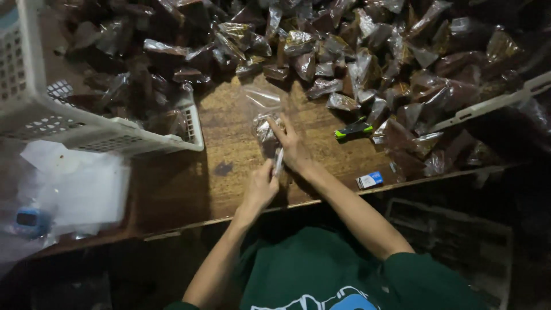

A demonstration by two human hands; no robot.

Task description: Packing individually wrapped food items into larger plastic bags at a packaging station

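Wooden counter (229, 172) carries a big heap of filled packets (373, 51) from 11 to 3 o'clock, too many to count. One white basket (103, 135) at 9 o'clock holds more dark packets. Centre: one clear bag (265, 123) w/ brown filling, right hand (293, 149) fingers pinching it, left hand (261, 186) fingers clenched on its lower end. One green lighter (353, 131) at 3 o'clock, one small blue box (370, 180) at 4.

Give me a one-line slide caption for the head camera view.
Both hands, left and right, grip a clear plastic packet on a wooden table.
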